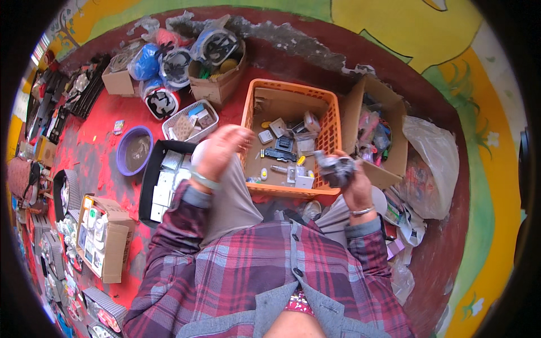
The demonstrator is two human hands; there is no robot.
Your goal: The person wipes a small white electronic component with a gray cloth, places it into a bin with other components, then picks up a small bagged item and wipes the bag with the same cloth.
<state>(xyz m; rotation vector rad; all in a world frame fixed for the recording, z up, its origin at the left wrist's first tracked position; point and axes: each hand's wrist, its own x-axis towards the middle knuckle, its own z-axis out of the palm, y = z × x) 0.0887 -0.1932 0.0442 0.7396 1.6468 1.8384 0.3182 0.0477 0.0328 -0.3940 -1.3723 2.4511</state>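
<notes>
Floor: red painted floor (107,121) crowded with boxes and trays, well beyond the fingers on every side.
Orange crate: an orange plastic crate (333,121) just ahead of both sets of fingers, lined with cardboard and holding small switch and socket parts, grey, white and black.
Cardboard box: an open brown box (394,152) just right of the right fingers, stuffed with packeted items.
Black tray: a black tray (151,174) of white rectangular pieces, below and left of the left fingers.
Purple bowl: a round purple bowl (121,147), further left of the left fingers.
Right hand: the right hand (355,183) is closed around a grey part, fingers wrapped over it at the crate's near right corner.
Left hand: the left hand (221,151) is raised over the knee, fingers loosely curled; I cannot tell whether anything lies inside them.
Grey part: the grey part (335,168) is a lumpy metal-and-plastic assembly, held inside the right fingers against the crate rim. It looks rigid and fairly light, probably with sharp edges and small bits that could snag; gripping its solid body seems safer than its protruding ends.
</notes>
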